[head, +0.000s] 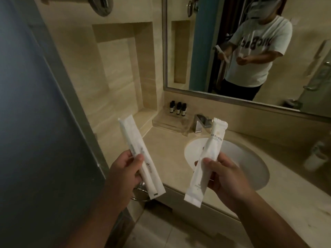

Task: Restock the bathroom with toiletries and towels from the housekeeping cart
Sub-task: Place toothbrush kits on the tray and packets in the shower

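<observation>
Mid-restock: left grip [123, 169] pinches 1 long white packet [132, 140], right grip [223, 178] a second packet [209, 153], neither on the table [166, 138] yet; 3 bottles [178, 108] already on tray [168, 121], no towels in view.

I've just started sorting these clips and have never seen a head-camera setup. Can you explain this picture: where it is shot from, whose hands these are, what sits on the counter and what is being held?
There is no machine here. A person wears one wide-angle camera on the head, looking forward and down, so the two bare hands are the wearer's own. The left hand grips a long white packet. The right hand pinches a second white packet. I cannot tell what is inside either one. Below them is a beige counter with a white sink and a metal tap. At the back, three small dark bottles stand at the far end of a clear tray. The mirror above reflects the person.
</observation>
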A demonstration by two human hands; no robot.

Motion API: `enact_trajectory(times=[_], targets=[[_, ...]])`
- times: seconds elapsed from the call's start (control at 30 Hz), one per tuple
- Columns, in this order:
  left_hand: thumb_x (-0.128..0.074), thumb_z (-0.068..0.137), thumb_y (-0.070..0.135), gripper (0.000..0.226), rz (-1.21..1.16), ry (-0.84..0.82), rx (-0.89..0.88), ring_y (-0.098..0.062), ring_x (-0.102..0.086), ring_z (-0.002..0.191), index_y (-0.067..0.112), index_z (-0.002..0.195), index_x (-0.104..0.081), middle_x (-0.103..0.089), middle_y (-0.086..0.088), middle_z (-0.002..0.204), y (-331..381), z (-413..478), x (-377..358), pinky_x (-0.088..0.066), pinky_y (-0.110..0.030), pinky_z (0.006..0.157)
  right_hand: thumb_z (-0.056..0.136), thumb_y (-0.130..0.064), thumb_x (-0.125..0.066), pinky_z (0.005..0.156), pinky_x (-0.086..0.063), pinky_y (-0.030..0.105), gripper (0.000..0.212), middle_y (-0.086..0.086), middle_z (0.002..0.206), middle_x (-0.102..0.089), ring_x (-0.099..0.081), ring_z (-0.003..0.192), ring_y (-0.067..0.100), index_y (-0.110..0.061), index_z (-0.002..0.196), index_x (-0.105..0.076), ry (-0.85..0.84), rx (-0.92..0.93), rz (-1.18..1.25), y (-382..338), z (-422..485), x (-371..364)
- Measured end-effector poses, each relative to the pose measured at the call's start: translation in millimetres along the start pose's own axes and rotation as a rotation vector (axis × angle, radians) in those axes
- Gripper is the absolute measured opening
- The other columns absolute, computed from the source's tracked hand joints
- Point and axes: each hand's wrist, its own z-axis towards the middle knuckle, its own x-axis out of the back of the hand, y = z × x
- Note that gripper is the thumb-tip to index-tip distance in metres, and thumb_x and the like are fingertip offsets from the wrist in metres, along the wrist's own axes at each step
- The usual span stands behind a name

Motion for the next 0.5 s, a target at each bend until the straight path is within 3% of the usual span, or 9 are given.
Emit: enact_trajectory(times=[0.1, 0.3, 0.5], targets=[[-0.059, 0.098, 0.02, 0.02, -0.069, 0.017, 0.054, -0.023, -0.072, 0.102, 0.018, 0.118, -0.065, -0.074, -0.005, 0.108, -4.1, 26.6, -8.8, -0.058, -0.049, 0.09, 0.098, -0.011, -0.055, 0.077, -0.054, 0.042, 0.029, 0.009, 0.094, -0.073, -0.067, 0.091, 0.029, -0.019, 0.126, -0.061, 0.01, -0.021, -0.015, 0.1, 24.9, 7.9], [-0.058, 0.099, 0.016, 0.018, -0.159, -0.025, 0.142, -0.024, -0.07, 0.105, 0.019, 0.114, -0.068, -0.074, -0.007, 0.108, -20.1, 94.1, -26.6, -0.057, -0.047, 0.092, 0.096, -0.01, -0.057, 0.078, -0.056, 0.043, 0.028, 0.011, 0.099, -0.073, -0.068, 0.095, 0.03, -0.026, 0.118, -0.063, 0.038, -0.056, -0.046, 2.6, 72.5, 16.1], [-0.059, 0.098, 0.011, 0.024, -0.251, -0.074, 0.242, -0.028, -0.066, 0.111, 0.009, 0.122, -0.063, -0.07, -0.012, 0.114, -45.5, 188.6, -60.6, -0.053, -0.05, 0.098, 0.096, -0.008, -0.058, 0.074, -0.057, 0.041, 0.036, 0.014, 0.1, -0.073, -0.069, 0.094, 0.032, -0.02, 0.13, -0.058, 0.134, -0.076, -0.093, -2.4, 143.4, 25.5]])
